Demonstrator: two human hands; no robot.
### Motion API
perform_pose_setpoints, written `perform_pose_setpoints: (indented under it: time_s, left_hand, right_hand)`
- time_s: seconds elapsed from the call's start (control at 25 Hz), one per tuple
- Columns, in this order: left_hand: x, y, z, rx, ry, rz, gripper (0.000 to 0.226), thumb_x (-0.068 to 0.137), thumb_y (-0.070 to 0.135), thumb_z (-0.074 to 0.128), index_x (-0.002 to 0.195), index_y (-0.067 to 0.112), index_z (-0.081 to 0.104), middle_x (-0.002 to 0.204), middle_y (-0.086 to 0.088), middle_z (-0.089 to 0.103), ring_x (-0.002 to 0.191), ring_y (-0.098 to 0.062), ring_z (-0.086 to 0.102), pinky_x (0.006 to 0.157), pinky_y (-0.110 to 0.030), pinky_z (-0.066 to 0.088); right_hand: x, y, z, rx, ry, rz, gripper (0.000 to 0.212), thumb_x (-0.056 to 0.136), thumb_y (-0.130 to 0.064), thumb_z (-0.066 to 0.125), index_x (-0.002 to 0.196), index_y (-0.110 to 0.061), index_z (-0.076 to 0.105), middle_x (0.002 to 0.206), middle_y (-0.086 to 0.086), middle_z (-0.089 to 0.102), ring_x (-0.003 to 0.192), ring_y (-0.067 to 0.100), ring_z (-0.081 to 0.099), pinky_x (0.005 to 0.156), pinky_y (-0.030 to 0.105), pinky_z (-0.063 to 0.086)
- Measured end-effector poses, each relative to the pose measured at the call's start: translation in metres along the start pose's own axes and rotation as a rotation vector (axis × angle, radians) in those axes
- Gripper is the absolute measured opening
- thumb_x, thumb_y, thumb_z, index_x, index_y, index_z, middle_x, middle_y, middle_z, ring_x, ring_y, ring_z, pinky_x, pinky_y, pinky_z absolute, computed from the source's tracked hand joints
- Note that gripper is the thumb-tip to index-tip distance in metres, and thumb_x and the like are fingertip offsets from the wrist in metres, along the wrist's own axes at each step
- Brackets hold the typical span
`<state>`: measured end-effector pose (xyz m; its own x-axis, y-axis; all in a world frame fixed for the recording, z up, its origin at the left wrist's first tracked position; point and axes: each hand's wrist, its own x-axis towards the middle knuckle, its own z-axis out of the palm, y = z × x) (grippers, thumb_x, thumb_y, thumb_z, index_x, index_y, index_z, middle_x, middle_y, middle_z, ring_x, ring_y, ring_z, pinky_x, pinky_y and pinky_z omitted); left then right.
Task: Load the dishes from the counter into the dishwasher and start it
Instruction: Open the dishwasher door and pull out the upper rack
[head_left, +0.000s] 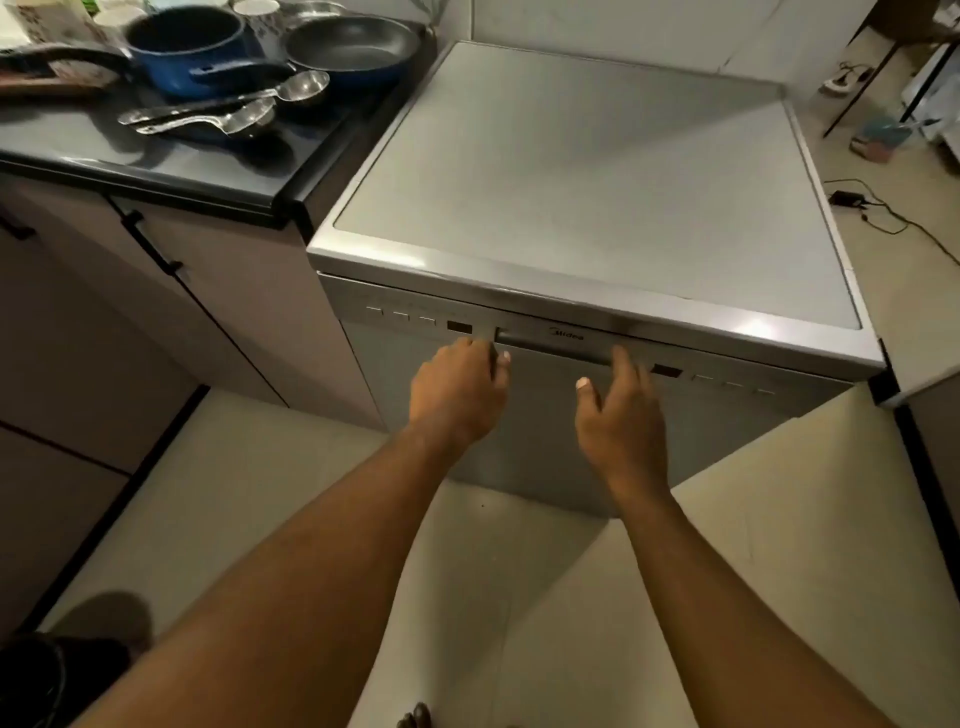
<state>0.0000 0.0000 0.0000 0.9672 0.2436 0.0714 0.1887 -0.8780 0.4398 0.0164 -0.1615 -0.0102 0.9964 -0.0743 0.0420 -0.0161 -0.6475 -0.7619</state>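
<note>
A silver freestanding dishwasher (571, 171) stands with its door closed. Its recessed door handle (556, 345) runs along the top of the front. My left hand (457, 389) is at the handle's left end with fingers curled against it. My right hand (621, 415) is just below the handle's right part, fingers spread and holding nothing. On the dark counter (156, 161) to the left sit a blue saucepan (192, 49), a grey frying pan (353, 44), steel ladles (228, 111) and cups (260, 10).
Cabinet doors with black handles (150, 244) stand under the counter. Pale floor tiles (234, 493) lie in front of the dishwasher. A black cable and adapter (852, 200) lie on the floor at the right, with clutter beyond. My foot (415, 717) shows at the bottom edge.
</note>
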Motion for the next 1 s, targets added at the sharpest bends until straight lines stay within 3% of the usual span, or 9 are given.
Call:
perform_pose_setpoints:
  time_s: [0.08,0.12,0.2,0.28,0.36,0.56,0.72,0.88,1.0]
  left_hand:
    - [0.012,0.010,0.009,-0.411,-0.073,-0.208,0.033,0.103,0.040,0.044,0.081,0.019,0.058,0.077,0.002,0.059,0.073,-0.020,0.057,0.072,-0.034,0.050]
    - [0.017,0.015,0.015,-0.628,-0.112,-0.321,0.031,0.102,0.039,0.047,0.083,0.018,0.057,0.079,0.001,0.059,0.075,-0.018,0.056,0.073,-0.033,0.047]
    - [0.023,0.025,0.021,-1.085,-0.213,-0.550,0.027,0.100,0.042,0.052,0.100,0.017,0.060,0.098,-0.002,0.064,0.091,-0.017,0.059,0.085,-0.037,0.048]
    - [0.026,0.029,0.024,-1.467,-0.259,-0.682,0.043,0.095,0.047,0.057,0.120,0.012,0.061,0.115,-0.003,0.065,0.109,-0.020,0.060,0.094,-0.040,0.047]
    - [0.032,0.032,0.027,-1.718,-0.222,-0.714,0.052,0.093,0.047,0.057,0.130,0.011,0.058,0.118,-0.004,0.065,0.116,-0.022,0.058,0.097,-0.040,0.045]
    - [0.044,0.037,0.036,-1.807,-0.221,-0.707,0.051,0.092,0.037,0.061,0.134,0.009,0.055,0.104,-0.005,0.069,0.100,-0.018,0.064,0.087,-0.034,0.050]
    - [0.048,0.045,0.042,-1.831,-0.151,-0.718,0.039,0.095,0.033,0.058,0.124,0.006,0.058,0.105,-0.010,0.069,0.094,-0.020,0.066,0.086,-0.030,0.054]
    - [0.047,0.059,0.049,-1.824,-0.048,-0.768,0.049,0.095,0.035,0.059,0.130,0.002,0.051,0.118,-0.017,0.067,0.098,-0.023,0.068,0.084,-0.031,0.057]
    - [0.038,0.059,0.053,-1.793,0.011,-0.859,0.052,0.091,0.034,0.067,0.128,0.002,0.051,0.118,-0.018,0.066,0.106,-0.029,0.067,0.089,-0.037,0.057]
  right_hand:
    - [0.015,0.008,0.008,0.210,0.013,0.149,0.027,0.096,-0.030,0.055,0.111,-0.010,0.062,0.099,0.008,0.066,0.092,0.025,0.061,0.085,0.043,0.051]
    - [0.022,0.011,0.010,0.354,0.022,0.227,0.022,0.097,-0.032,0.055,0.095,-0.012,0.064,0.084,0.004,0.064,0.080,0.022,0.060,0.077,0.040,0.051]
    - [0.031,0.009,0.013,0.628,0.007,0.371,0.024,0.097,-0.034,0.054,0.084,-0.017,0.063,0.082,0.005,0.064,0.080,0.022,0.062,0.077,0.040,0.053]
    - [0.038,0.005,0.014,0.935,-0.010,0.452,0.025,0.096,-0.038,0.055,0.090,-0.016,0.064,0.088,0.011,0.067,0.084,0.023,0.066,0.080,0.038,0.056]
    - [0.043,0.002,0.016,1.136,-0.035,0.515,0.033,0.091,-0.044,0.057,0.100,-0.013,0.063,0.093,0.014,0.068,0.088,0.024,0.067,0.084,0.038,0.056]
    - [0.055,-0.001,0.027,1.310,-0.049,0.548,0.069,0.070,-0.051,0.064,0.125,-0.010,0.059,0.122,0.016,0.066,0.103,0.026,0.067,0.083,0.035,0.056]
    - [0.054,0.005,0.031,1.247,-0.061,0.510,0.057,0.082,-0.050,0.059,0.122,-0.010,0.059,0.117,0.017,0.067,0.101,0.027,0.068,0.082,0.035,0.058]
    - [0.055,0.004,0.031,1.084,0.038,0.495,0.031,0.089,-0.048,0.059,0.092,-0.018,0.066,0.090,0.004,0.073,0.089,0.023,0.069,0.078,0.037,0.058]
    - [0.040,-0.001,0.034,1.023,0.121,0.590,0.029,0.086,-0.048,0.065,0.089,-0.019,0.066,0.084,0.002,0.071,0.082,0.019,0.070,0.074,0.037,0.060]
